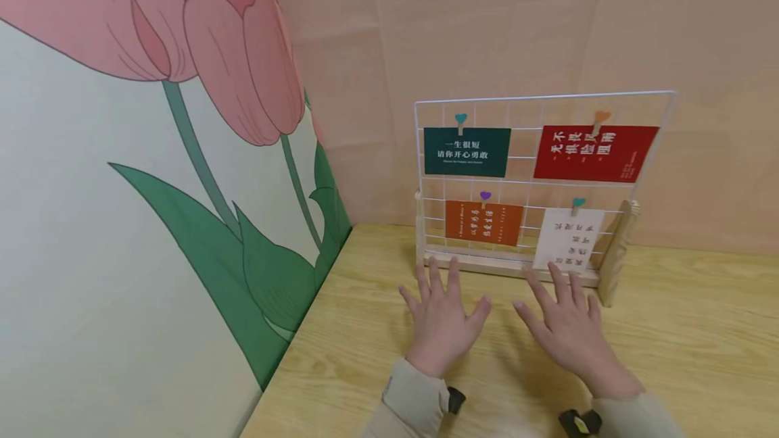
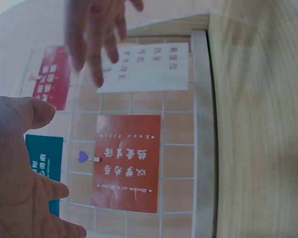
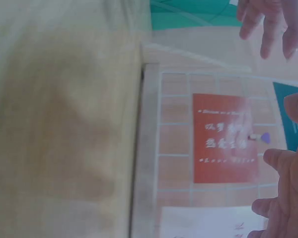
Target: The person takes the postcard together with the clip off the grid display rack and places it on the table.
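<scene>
Facing wire rack (image 1: pixel 523 157) at twelve o'clock: left hand (image 1: pixel 442 325), right hand (image 1: pixel 572 331), grip wide, nothing held. Probably light, stiff; best held by wooden side posts (image 1: pixel 617 255).

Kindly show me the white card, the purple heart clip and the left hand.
White card (image 1: pixel 569 238): head view, its printed middle.
Purple heart clip (image 2: pixel 84 157): left wrist view, its heart.
Left hand (image 1: pixel 443 322): head view, its back.
</scene>
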